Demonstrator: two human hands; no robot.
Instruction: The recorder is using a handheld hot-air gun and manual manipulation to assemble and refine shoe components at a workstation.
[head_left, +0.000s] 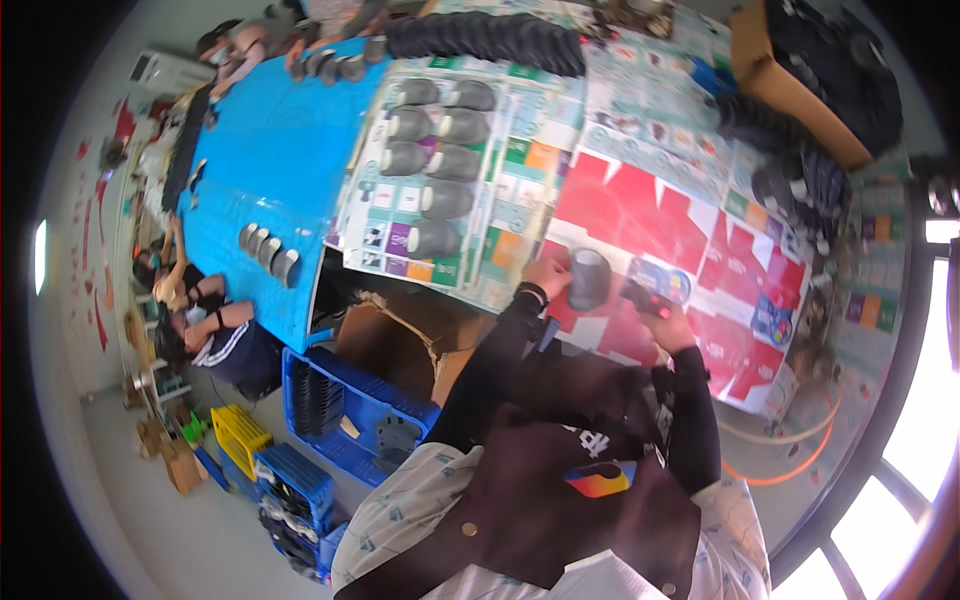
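Observation:
On the red-and-white sheet before me, my left hand grips the near-left edge of a grey, rounded shoe part, its fingers bent against it. A dark, gun-like hand tool is in my right hand, its front end close to the shoe part's right side. The fingers are wrapped round the tool's handle, and a small red spot shows there. Beyond my right hand lies a clear-and-blue printed patch. To the left, similar grey shoe parts lie in two columns on a printed board.
A long row of dark shoe parts stands at the far edge. Co-workers sit along the blue table. An open carton holds dark pieces. Blue crates stand below left; an orange hose curves at right.

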